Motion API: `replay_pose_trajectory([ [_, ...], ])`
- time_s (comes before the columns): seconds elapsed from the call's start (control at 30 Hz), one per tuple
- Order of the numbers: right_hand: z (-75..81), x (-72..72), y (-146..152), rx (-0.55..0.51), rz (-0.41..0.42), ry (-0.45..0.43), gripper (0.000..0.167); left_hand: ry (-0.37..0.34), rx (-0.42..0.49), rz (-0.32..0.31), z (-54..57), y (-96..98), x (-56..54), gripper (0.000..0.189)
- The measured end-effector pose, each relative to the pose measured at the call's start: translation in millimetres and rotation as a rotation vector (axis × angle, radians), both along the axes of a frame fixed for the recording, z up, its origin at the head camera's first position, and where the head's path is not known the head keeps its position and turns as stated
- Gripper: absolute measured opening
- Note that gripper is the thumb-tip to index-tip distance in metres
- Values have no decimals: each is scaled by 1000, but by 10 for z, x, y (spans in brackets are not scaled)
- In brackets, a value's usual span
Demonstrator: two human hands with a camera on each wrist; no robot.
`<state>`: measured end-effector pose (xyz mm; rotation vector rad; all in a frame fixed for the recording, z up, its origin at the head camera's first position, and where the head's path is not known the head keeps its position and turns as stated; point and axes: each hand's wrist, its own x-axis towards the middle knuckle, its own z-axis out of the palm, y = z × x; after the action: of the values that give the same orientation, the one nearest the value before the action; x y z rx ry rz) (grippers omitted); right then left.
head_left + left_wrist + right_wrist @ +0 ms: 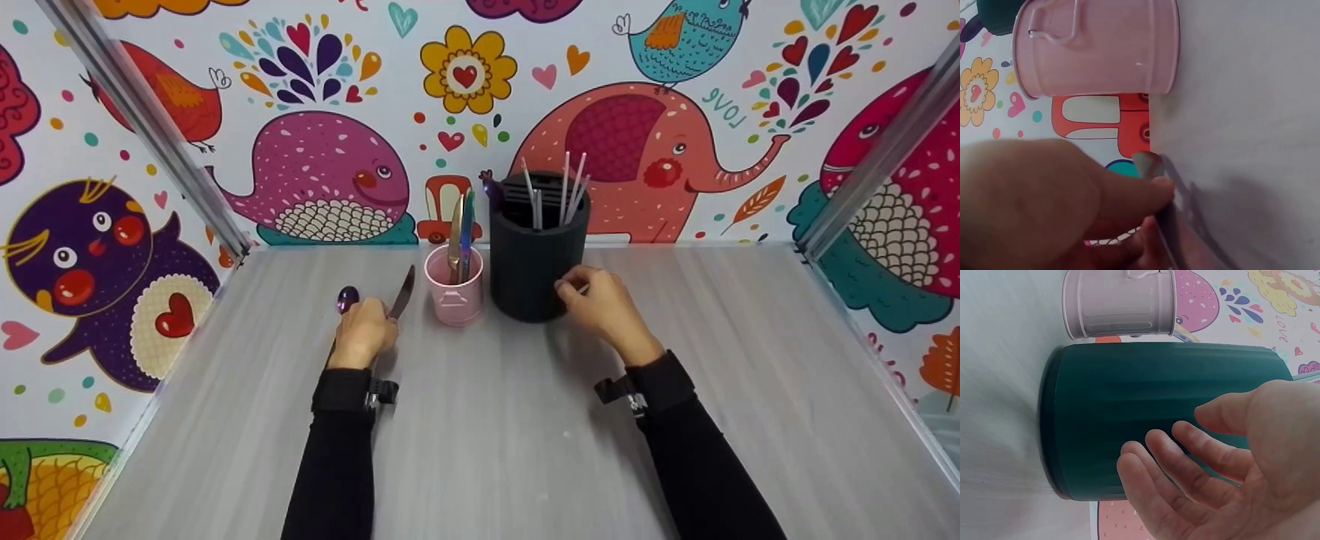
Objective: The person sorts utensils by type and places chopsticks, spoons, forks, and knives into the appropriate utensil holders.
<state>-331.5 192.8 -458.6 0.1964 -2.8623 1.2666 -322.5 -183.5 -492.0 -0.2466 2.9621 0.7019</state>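
Note:
My left hand [364,330] is low over the table and pinches a table knife [403,292] between thumb and fingers, its blade pointing away. In the left wrist view the thumb lies over the knife's metal [1176,230]. A purple spoon [347,298] lies just left of that hand, its handle partly hidden by it. My right hand [604,307] is beside the dark cylindrical holder [532,270], fingers loosely bent with nothing between them. In the right wrist view its fingertips overlap the holder's green-looking wall [1123,399].
Between the hands stands a pink bucket [459,304] with several knives upright in it. Straws or thin sticks [570,187] and a purple utensil [493,191] stand in the dark holder. A printed wall [330,172] closes the table's back edge, and metal posts [157,127] rise at the corners.

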Motion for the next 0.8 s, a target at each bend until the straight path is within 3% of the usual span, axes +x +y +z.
replay_pose_trajectory([
  [0.13,3,-4,0,4,0,1,24,58,71,9,50,19,-24,20],
  [0.43,-5,-11,-10,12,1,15,24,302,293,8,146,92,-80,15],
  [0.63,-3,0,-5,11,10,36,23,452,482,44,394,165,-30,17],
  [0.8,18,16,2,5,23,35,24,642,508,39,580,216,42,20],
])
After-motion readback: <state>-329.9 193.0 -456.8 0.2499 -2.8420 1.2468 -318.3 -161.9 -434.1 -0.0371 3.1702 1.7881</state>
